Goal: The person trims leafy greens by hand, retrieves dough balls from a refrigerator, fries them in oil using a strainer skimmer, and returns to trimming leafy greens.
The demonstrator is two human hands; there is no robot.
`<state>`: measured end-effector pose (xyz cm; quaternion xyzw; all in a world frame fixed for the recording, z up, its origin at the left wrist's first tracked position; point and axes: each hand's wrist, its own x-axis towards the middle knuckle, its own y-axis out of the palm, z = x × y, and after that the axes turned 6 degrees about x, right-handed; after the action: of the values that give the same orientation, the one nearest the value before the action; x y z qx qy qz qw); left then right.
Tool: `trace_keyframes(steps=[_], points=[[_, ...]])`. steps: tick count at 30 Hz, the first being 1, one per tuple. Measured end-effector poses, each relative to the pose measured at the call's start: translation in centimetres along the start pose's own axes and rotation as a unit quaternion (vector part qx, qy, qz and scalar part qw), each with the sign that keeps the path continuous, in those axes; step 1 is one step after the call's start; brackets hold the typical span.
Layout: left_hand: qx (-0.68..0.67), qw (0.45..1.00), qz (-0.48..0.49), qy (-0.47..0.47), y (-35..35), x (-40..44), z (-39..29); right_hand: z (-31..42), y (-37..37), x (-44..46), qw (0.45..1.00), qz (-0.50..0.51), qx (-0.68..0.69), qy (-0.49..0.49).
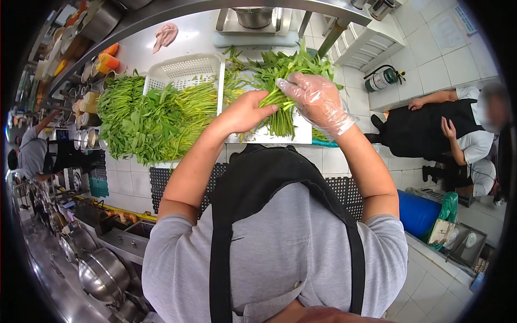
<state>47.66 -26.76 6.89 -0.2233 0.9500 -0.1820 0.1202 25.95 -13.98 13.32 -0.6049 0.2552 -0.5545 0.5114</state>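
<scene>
A bunch of long-stemmed leafy greens (273,98) is held between my two hands over a white board (304,132). My bare left hand (246,111) grips the stems from the left, its thumb lying across them. My right hand (316,101), in a clear plastic glove, closes on the same bunch from the right. More cut greens lie just under and behind the hands. To the left, a white perforated basket (221,81) carries a large heap of the greens (167,116), which spills over its front and left side.
A pinkish cloth (165,36) lies on the steel counter behind the basket. Beyond the hands, a metal pot (253,19) stands in a tray. Containers line the left. A fire extinguisher (383,79) and people in black aprons (431,129) are at the right; another person (32,153) is far left.
</scene>
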Motion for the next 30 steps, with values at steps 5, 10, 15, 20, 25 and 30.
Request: trace_keyframes(steps=[5, 10, 15, 20, 25, 30], points=[[0.115, 0.992, 0.047, -0.003, -0.1, -0.3, -1.6, -1.2, 0.9, -0.9, 0.999, 0.013, 0.034, -0.021], [0.053, 0.998, -0.029, -0.003, 0.9, -0.1, -1.0, -1.7, 2.7, -1.5, 0.961, -0.185, 0.173, 0.11], [0.04, 0.991, -0.126, 0.022, 0.4, -0.4, 1.3, -4.9, -2.0, -4.1, 0.763, -0.35, 0.401, 0.367], [0.104, 0.975, -0.193, 0.03, -2.1, -0.9, 0.3, -7.2, -5.9, -6.4, 0.77, -0.408, 0.382, 0.308], [0.421, 0.869, -0.229, 0.121, -3.0, -1.8, -2.1, -2.8, -9.4, -4.2, 0.869, -0.366, 0.224, 0.245], [0.532, 0.791, -0.236, 0.19, -3.4, -0.9, -3.0, -1.4, -8.1, -1.4, 0.968, -0.203, 0.142, 0.035]])
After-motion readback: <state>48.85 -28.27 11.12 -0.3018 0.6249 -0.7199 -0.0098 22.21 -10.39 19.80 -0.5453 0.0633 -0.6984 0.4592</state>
